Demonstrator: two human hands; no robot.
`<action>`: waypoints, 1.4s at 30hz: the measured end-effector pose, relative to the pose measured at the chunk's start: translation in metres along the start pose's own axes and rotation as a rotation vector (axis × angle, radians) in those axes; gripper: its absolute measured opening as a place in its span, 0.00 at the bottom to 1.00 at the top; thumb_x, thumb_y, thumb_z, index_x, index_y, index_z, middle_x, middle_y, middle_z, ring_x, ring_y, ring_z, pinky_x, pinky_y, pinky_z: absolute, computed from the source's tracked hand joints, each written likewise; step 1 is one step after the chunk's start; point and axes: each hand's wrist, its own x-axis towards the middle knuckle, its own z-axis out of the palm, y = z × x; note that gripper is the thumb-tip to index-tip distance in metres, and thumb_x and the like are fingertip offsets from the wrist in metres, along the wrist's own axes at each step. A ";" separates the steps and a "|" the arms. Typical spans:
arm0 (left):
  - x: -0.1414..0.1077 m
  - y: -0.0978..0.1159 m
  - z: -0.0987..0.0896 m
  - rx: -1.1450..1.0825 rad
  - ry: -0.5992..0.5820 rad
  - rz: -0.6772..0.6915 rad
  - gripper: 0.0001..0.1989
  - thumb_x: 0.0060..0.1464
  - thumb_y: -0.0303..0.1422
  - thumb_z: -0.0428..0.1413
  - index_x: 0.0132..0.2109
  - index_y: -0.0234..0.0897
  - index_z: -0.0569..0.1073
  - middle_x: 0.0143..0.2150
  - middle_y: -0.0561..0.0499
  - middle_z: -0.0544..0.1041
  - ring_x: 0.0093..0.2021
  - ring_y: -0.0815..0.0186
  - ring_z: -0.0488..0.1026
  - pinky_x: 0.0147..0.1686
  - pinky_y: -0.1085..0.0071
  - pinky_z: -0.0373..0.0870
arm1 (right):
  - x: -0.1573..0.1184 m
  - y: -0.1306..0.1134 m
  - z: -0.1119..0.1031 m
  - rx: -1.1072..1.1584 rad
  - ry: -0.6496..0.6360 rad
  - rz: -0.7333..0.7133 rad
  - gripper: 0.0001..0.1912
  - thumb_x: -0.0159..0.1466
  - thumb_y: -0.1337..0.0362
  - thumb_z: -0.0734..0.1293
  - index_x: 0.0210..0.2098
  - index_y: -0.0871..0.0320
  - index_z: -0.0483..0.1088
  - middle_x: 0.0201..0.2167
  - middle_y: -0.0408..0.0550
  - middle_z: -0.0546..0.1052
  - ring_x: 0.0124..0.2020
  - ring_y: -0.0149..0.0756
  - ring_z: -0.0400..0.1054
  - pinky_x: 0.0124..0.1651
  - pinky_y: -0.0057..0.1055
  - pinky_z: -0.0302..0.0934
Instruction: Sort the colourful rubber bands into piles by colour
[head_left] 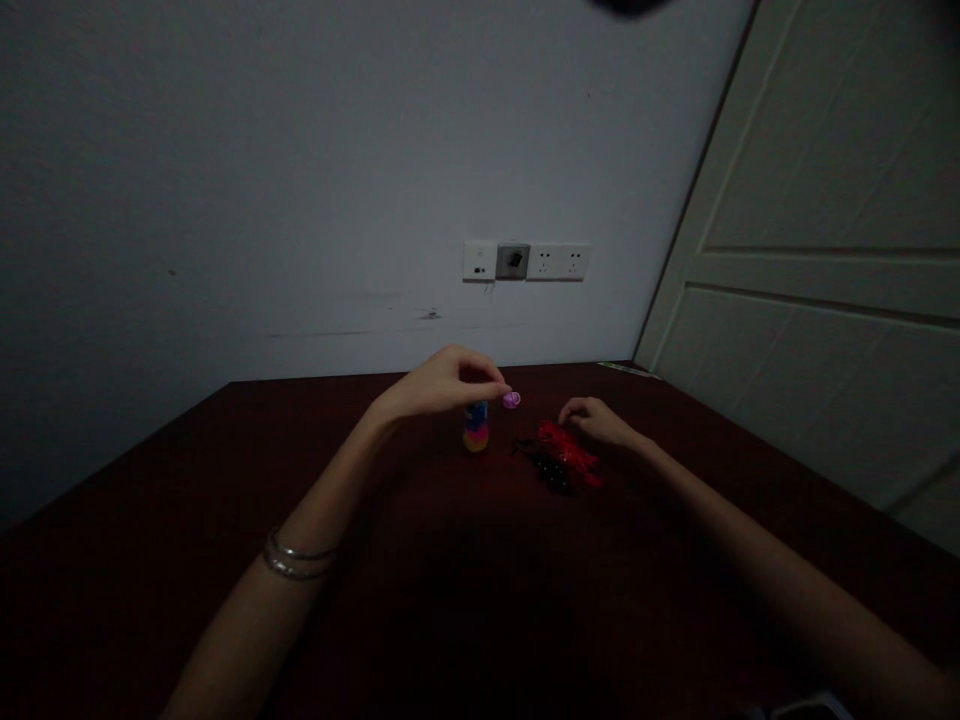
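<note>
My left hand (469, 378) pinches a small round purple cap (511, 400) with a pale rim between thumb and fingertips. Below that hand stands a small clear bottle (475, 430) with blue, pink and yellow layers of contents; its top is hidden behind the hand. My right hand (596, 418) is at the far edge of a loose heap of thin red pieces (570, 455), its fingers curled together. Whether anything is between those fingertips is too dark and small to tell. A heap of black pieces (553, 474) lies against the red one, on the near side.
The dark red-brown table (420, 560) reaches to a grey wall with sockets and switches (526, 261). A panelled door (810, 230) is on the right. At the back right corner lies a thin pale strip (628, 370). A pale-edged object (814, 706) shows at the bottom edge.
</note>
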 end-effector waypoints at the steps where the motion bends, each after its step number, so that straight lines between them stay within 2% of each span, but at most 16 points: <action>1: 0.003 0.003 0.014 0.021 -0.053 0.024 0.13 0.49 0.37 0.51 0.36 0.33 0.75 0.33 0.48 0.75 0.32 0.70 0.68 0.31 0.74 0.62 | -0.005 0.009 -0.002 0.012 0.018 0.046 0.14 0.50 0.72 0.56 0.28 0.61 0.72 0.25 0.46 0.74 0.25 0.31 0.65 0.28 0.24 0.58; 4: 0.013 -0.005 0.064 0.183 -0.173 0.055 0.12 0.49 0.35 0.51 0.37 0.33 0.74 0.32 0.48 0.74 0.31 0.69 0.68 0.31 0.73 0.62 | -0.017 0.033 -0.007 0.005 0.071 0.123 0.14 0.50 0.71 0.56 0.29 0.61 0.72 0.25 0.46 0.74 0.25 0.31 0.65 0.28 0.24 0.58; 7: 0.023 -0.025 0.107 0.354 -0.184 0.021 0.11 0.49 0.35 0.52 0.39 0.36 0.74 0.37 0.47 0.74 0.36 0.64 0.69 0.33 0.70 0.63 | -0.026 0.054 -0.010 -0.033 0.124 0.174 0.14 0.50 0.71 0.56 0.28 0.61 0.72 0.27 0.46 0.75 0.29 0.33 0.67 0.33 0.26 0.59; 9: 0.028 -0.036 0.126 0.410 -0.185 -0.019 0.13 0.51 0.38 0.51 0.40 0.37 0.73 0.40 0.46 0.73 0.38 0.62 0.69 0.33 0.70 0.63 | -0.031 0.064 -0.008 -0.038 0.159 0.185 0.13 0.50 0.70 0.57 0.28 0.60 0.73 0.30 0.47 0.76 0.33 0.35 0.68 0.39 0.27 0.60; 11: 0.030 -0.044 0.137 0.455 -0.179 -0.061 0.15 0.51 0.42 0.50 0.41 0.38 0.72 0.42 0.46 0.72 0.39 0.61 0.70 0.33 0.69 0.64 | -0.034 0.071 -0.005 -0.041 0.191 0.179 0.13 0.51 0.69 0.57 0.28 0.59 0.73 0.32 0.47 0.76 0.36 0.36 0.68 0.43 0.29 0.59; 15: 0.032 -0.051 0.146 0.496 -0.188 -0.077 0.21 0.47 0.49 0.51 0.43 0.40 0.71 0.43 0.47 0.71 0.41 0.58 0.70 0.35 0.66 0.65 | -0.036 0.074 0.001 -0.074 0.232 0.171 0.13 0.52 0.69 0.57 0.28 0.59 0.73 0.34 0.47 0.76 0.38 0.37 0.68 0.45 0.31 0.58; 17: 0.033 -0.053 0.149 0.510 -0.204 -0.066 0.21 0.47 0.50 0.51 0.42 0.40 0.71 0.42 0.47 0.71 0.41 0.58 0.70 0.36 0.65 0.66 | -0.036 0.073 0.002 -0.095 0.232 0.159 0.13 0.52 0.70 0.57 0.28 0.59 0.73 0.33 0.47 0.76 0.38 0.36 0.68 0.45 0.30 0.58; 24: 0.035 -0.053 0.155 0.526 -0.211 -0.076 0.13 0.49 0.41 0.51 0.41 0.41 0.71 0.42 0.49 0.71 0.40 0.60 0.70 0.35 0.68 0.67 | -0.038 0.071 0.003 -0.103 0.244 0.137 0.13 0.52 0.70 0.56 0.28 0.59 0.72 0.33 0.48 0.75 0.38 0.37 0.68 0.44 0.30 0.58; 28: 0.036 -0.052 0.153 0.484 -0.224 -0.121 0.11 0.49 0.37 0.52 0.40 0.41 0.71 0.44 0.50 0.71 0.42 0.62 0.70 0.36 0.70 0.66 | -0.039 0.070 0.004 -0.096 0.245 0.139 0.13 0.52 0.70 0.57 0.27 0.59 0.72 0.33 0.49 0.75 0.38 0.37 0.68 0.44 0.31 0.58; 33: 0.036 -0.053 0.152 0.426 -0.232 -0.192 0.10 0.47 0.35 0.53 0.39 0.41 0.71 0.40 0.51 0.73 0.41 0.63 0.71 0.37 0.72 0.65 | -0.039 0.070 0.004 -0.077 0.259 0.140 0.13 0.52 0.70 0.57 0.27 0.59 0.72 0.33 0.48 0.75 0.37 0.37 0.68 0.44 0.31 0.59; 42: 0.034 -0.062 0.149 0.380 -0.186 -0.123 0.08 0.45 0.33 0.53 0.35 0.39 0.73 0.37 0.50 0.74 0.36 0.64 0.71 0.31 0.73 0.64 | -0.040 0.067 0.004 -0.066 0.261 0.164 0.13 0.53 0.70 0.57 0.27 0.58 0.73 0.33 0.48 0.75 0.38 0.37 0.68 0.46 0.32 0.58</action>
